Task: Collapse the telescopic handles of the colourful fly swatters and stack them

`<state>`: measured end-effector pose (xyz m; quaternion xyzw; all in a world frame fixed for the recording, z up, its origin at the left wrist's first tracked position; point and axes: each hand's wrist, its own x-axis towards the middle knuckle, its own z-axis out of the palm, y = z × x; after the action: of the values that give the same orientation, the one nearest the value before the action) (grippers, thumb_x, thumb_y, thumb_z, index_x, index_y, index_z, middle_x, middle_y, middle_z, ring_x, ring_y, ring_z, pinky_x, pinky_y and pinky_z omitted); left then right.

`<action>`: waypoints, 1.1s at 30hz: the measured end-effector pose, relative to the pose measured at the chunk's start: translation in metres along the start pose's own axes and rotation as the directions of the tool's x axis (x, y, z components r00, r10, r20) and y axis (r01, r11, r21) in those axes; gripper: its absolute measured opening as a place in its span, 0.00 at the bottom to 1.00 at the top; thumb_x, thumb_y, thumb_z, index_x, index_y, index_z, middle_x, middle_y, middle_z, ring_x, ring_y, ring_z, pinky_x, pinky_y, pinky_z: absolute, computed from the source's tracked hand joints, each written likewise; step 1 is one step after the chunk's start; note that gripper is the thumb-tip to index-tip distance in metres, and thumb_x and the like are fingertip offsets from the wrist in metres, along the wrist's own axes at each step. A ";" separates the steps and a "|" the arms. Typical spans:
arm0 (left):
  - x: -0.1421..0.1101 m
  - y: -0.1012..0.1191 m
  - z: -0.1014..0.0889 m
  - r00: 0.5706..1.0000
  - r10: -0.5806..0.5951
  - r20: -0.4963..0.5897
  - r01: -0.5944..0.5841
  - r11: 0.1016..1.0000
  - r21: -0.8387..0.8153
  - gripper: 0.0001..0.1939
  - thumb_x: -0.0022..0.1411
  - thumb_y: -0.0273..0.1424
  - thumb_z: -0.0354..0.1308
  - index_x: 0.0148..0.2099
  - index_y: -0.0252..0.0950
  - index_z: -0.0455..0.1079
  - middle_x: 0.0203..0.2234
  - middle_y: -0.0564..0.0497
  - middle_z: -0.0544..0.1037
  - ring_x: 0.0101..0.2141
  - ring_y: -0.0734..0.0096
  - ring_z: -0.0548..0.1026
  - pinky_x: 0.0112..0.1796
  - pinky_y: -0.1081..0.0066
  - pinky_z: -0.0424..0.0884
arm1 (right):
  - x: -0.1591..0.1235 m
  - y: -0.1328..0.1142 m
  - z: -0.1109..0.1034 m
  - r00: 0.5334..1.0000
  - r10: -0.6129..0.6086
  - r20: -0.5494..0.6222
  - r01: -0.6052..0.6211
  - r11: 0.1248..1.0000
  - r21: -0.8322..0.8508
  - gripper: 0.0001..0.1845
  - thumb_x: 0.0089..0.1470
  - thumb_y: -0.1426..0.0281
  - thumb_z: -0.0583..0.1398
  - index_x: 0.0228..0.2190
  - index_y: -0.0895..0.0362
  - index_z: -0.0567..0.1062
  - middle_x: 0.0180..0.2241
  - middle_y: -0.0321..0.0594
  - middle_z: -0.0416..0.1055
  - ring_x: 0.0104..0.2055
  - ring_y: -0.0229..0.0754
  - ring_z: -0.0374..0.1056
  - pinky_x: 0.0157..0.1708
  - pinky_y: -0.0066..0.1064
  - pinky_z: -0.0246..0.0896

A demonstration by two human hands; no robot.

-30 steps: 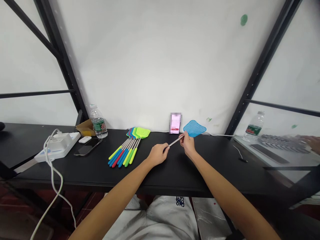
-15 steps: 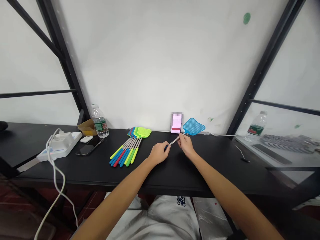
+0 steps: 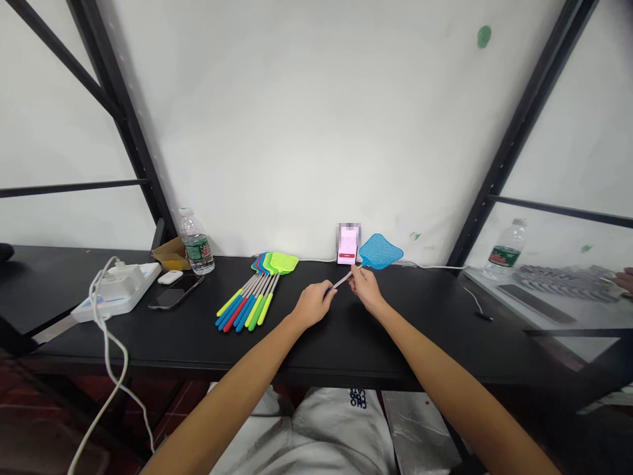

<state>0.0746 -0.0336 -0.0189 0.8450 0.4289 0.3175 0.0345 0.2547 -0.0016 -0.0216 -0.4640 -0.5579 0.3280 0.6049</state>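
Note:
A blue plastic fly swatter (image 3: pixel 381 251) stands out over the black table (image 3: pixel 395 330), its mesh head near the back wall. My right hand (image 3: pixel 366 291) pinches its thin metal shaft (image 3: pixel 341 282) just below the head. My left hand (image 3: pixel 312 303) closes around the lower shaft and the blue grip, which is mostly hidden in my fingers. To the left lies a fan of several fly swatters (image 3: pixel 250 300) with coloured grips and green and blue heads. Neither hand touches that group.
A phone on a stand (image 3: pixel 347 245) with a blurred screen is behind the swatter head. Further left are a power strip (image 3: pixel 116 293) with white cable, a smartphone (image 3: pixel 175 291), and a water bottle (image 3: pixel 196 243). Another person's hand (image 3: pixel 625 280) is at the far right, beyond a glass panel.
My right hand has moved left toward my left hand, so less shaft shows between them. The blue swatter head has shifted slightly left.

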 end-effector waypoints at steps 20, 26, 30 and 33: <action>0.001 0.001 -0.007 0.998 -0.050 0.034 0.054 0.990 -0.132 0.17 0.65 0.39 0.49 0.29 0.36 0.70 0.19 0.54 0.71 0.22 0.75 0.65 0.27 0.74 0.56 | -0.002 0.001 0.002 0.988 0.054 0.142 -0.049 0.998 -0.040 0.27 0.53 0.46 0.55 0.20 0.56 0.68 0.11 0.33 0.59 0.13 0.34 0.54 0.15 0.27 0.47; 0.006 -0.006 -0.015 0.961 -0.251 -0.116 0.244 0.967 -0.075 0.20 0.64 0.43 0.48 0.25 0.36 0.68 0.18 0.54 0.69 0.23 0.74 0.65 0.27 0.73 0.54 | -0.003 -0.003 -0.003 0.980 0.027 0.197 0.000 0.991 -0.134 0.29 0.56 0.46 0.51 0.20 0.57 0.70 0.12 0.34 0.62 0.14 0.34 0.56 0.18 0.26 0.50; 0.008 -0.012 -0.025 0.900 -0.364 -0.238 0.366 0.930 -0.039 0.26 0.67 0.47 0.42 0.24 0.36 0.67 0.18 0.52 0.69 0.23 0.71 0.66 0.26 0.72 0.54 | -0.002 -0.003 -0.006 0.979 -0.004 0.206 0.050 0.975 -0.218 0.29 0.59 0.49 0.49 0.20 0.57 0.71 0.13 0.34 0.63 0.16 0.35 0.58 0.21 0.26 0.53; 0.008 -0.020 -0.031 0.854 -0.450 -0.262 0.471 0.882 0.019 0.24 0.67 0.44 0.42 0.27 0.37 0.69 0.21 0.49 0.72 0.26 0.67 0.70 0.27 0.71 0.56 | -0.002 -0.003 -0.007 0.977 -0.013 0.213 0.072 0.959 -0.275 0.29 0.60 0.51 0.49 0.19 0.56 0.71 0.14 0.34 0.63 0.18 0.35 0.60 0.23 0.27 0.54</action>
<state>0.0468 -0.0217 0.0036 0.6715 0.6323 0.3859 0.0203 0.2605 -0.0060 -0.0198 -0.4961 -0.6690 0.2792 0.4779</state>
